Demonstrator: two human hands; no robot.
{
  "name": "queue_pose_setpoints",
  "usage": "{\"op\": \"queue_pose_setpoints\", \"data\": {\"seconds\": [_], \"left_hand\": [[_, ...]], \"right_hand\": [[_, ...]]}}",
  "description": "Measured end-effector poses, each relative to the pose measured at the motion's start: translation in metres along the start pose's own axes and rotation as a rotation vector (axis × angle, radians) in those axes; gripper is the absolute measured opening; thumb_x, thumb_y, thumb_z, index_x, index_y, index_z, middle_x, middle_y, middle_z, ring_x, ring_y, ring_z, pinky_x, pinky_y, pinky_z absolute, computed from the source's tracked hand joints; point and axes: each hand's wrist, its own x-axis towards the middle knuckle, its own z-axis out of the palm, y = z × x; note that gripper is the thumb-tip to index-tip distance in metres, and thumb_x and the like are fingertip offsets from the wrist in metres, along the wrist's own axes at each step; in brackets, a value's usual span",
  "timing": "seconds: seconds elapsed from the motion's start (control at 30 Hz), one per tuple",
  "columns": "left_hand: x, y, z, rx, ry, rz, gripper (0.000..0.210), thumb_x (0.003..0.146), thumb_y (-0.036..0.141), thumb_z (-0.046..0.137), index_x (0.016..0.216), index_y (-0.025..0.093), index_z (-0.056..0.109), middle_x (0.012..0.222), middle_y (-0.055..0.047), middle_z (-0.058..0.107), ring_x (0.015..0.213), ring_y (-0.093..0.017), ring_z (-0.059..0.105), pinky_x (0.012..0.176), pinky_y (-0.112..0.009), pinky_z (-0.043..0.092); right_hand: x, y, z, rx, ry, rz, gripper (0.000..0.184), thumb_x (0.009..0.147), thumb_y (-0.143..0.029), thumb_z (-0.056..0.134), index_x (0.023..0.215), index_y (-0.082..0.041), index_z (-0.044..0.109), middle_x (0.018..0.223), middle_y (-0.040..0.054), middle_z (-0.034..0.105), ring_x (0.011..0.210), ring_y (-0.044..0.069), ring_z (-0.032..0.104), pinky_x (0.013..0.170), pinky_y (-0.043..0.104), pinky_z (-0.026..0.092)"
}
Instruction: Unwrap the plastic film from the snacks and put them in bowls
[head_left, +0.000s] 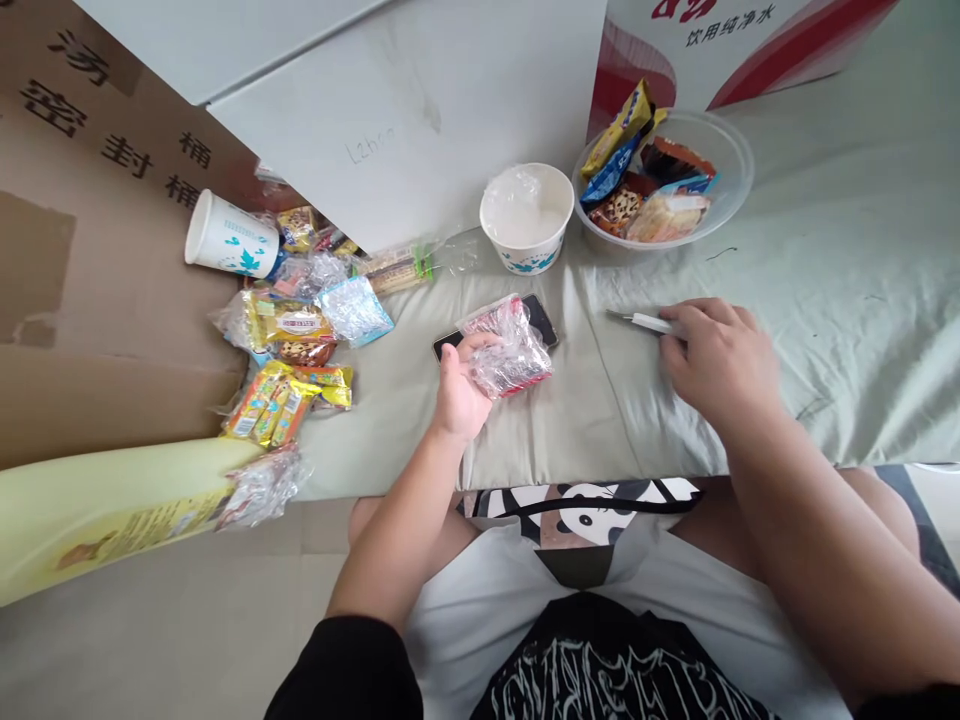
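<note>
My left hand (463, 392) is closed on a red box wrapped in crumpled clear plastic film (514, 355), its fingers partly hidden by the film. Beneath that package, a dark phone (541, 318) lies on the pale green cloth. To the right, my right hand (716, 355) rests on the cloth with its fingers closed around the white handle of a slim tool (654, 323), whose thin metal tip points left; its exact kind is hard to make out. A white paper bowl (531, 250) with clear film inside stands behind the package.
A clear plastic bowl (739, 180) of wrapped snacks stands at the back right. Several snack packs (274, 400) and a tipped paper cup (234, 238) lie at left, beside a cardboard box (112, 290) and a yellow bottle (112, 500). White boxes (420, 110) line the back.
</note>
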Motion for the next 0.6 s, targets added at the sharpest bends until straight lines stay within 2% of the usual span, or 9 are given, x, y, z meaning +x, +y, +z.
{"op": "queue_pose_setpoints", "data": {"seconds": [0.07,0.17,0.27,0.33,0.43,0.5,0.6], "left_hand": [[0.002,-0.001,0.001,0.078,0.031,0.044,0.06,0.082,0.081,0.054,0.092,0.023,0.066,0.097,-0.007,0.071,0.098,-0.027,0.069,0.085,-0.043,0.057],[0.006,-0.004,-0.001,0.378,0.063,0.25,0.037,0.083,0.058,0.072,0.097,0.024,0.069,0.103,-0.006,0.07,0.101,-0.024,0.066,0.093,-0.039,0.053],[0.019,-0.003,-0.009,0.675,0.131,0.469,0.021,0.087,0.041,0.071,0.101,0.024,0.071,0.11,-0.007,0.067,0.107,-0.024,0.062,0.1,-0.038,0.048],[0.03,-0.002,-0.016,0.732,0.23,0.544,0.018,0.09,0.035,0.068,0.104,0.023,0.07,0.111,-0.008,0.066,0.108,-0.024,0.061,0.101,-0.038,0.047],[0.034,0.0,-0.024,0.711,0.366,0.586,0.018,0.093,0.03,0.063,0.107,0.02,0.069,0.11,-0.009,0.066,0.108,-0.023,0.061,0.1,-0.038,0.046],[0.025,-0.002,-0.023,0.708,0.339,0.595,0.018,0.094,0.032,0.062,0.107,0.021,0.069,0.11,-0.008,0.067,0.107,-0.023,0.063,0.098,-0.036,0.048],[0.003,-0.01,-0.013,0.735,0.089,0.596,0.023,0.095,0.037,0.062,0.113,0.024,0.068,0.112,-0.006,0.069,0.107,-0.022,0.065,0.096,-0.035,0.051]], "right_hand": [[0.003,0.001,0.0,0.033,-0.013,0.028,0.026,0.09,-0.025,0.051,0.106,-0.021,0.072,0.109,0.0161,0.071,0.1,0.035,0.064,0.085,0.052,0.051],[0.002,-0.012,-0.001,0.253,-0.052,0.027,0.031,0.095,-0.031,0.049,0.118,-0.021,0.067,0.095,0.0116,0.072,0.085,0.028,0.067,0.079,0.043,0.051],[-0.006,-0.031,-0.002,0.513,-0.262,-0.013,0.038,0.098,-0.038,0.046,0.13,-0.022,0.058,0.081,0.0047,0.071,0.07,0.021,0.065,0.071,0.035,0.051],[-0.012,-0.039,-0.002,0.565,-0.374,-0.056,0.038,0.099,-0.04,0.045,0.13,-0.022,0.057,0.075,0.0021,0.068,0.065,0.019,0.063,0.067,0.033,0.049],[-0.017,-0.045,-0.002,0.561,-0.403,-0.118,0.037,0.098,-0.04,0.044,0.126,-0.021,0.059,0.07,0.0005,0.064,0.06,0.018,0.059,0.062,0.031,0.046],[-0.018,-0.046,-0.004,0.569,-0.387,-0.132,0.036,0.097,-0.038,0.044,0.124,-0.02,0.06,0.069,0.0001,0.064,0.059,0.017,0.057,0.06,0.03,0.044],[-0.016,-0.049,-0.006,0.609,-0.38,-0.143,0.032,0.094,-0.03,0.045,0.118,-0.02,0.063,0.072,0.0008,0.066,0.06,0.017,0.058,0.059,0.028,0.043]]}}
